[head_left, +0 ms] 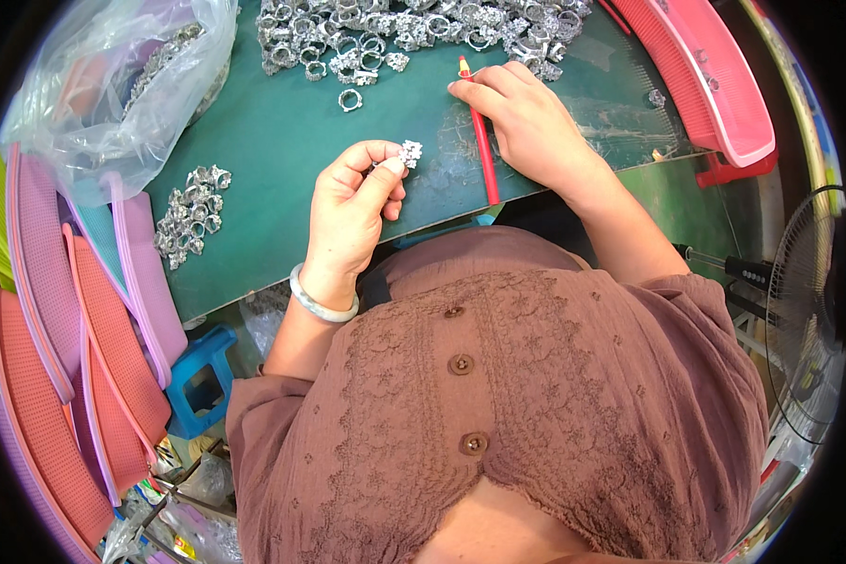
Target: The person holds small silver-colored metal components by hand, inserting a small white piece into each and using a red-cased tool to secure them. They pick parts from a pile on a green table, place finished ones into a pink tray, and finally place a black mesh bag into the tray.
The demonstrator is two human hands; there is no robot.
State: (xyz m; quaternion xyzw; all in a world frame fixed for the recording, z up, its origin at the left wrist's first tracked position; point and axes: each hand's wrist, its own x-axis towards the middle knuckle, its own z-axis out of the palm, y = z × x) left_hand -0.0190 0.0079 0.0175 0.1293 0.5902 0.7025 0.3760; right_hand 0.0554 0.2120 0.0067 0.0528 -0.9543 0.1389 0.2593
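My left hand (355,193) is raised near the table's front edge, thumb and fingers pinching a silver ring (411,153) with a cluster of small clear stones. To its right, my right hand (526,117) is closed on the upper part of a red pencil (483,155) with a yellow tip, its fingers lying across the shaft. My right thumb is mostly hidden behind those fingers. A single silver ring (350,101) lies apart on the green tabletop (282,141). Beyond both hands spreads a big heap of silver rings (376,33).
A smaller pile of rings (194,214) lies at the left, by a clear plastic bag (113,103). Stacked purple and coral baskets (42,395) stand left of the table. At the far right are a pink basket (696,85) and a fan (808,301). A blue stool (202,385) stands below.
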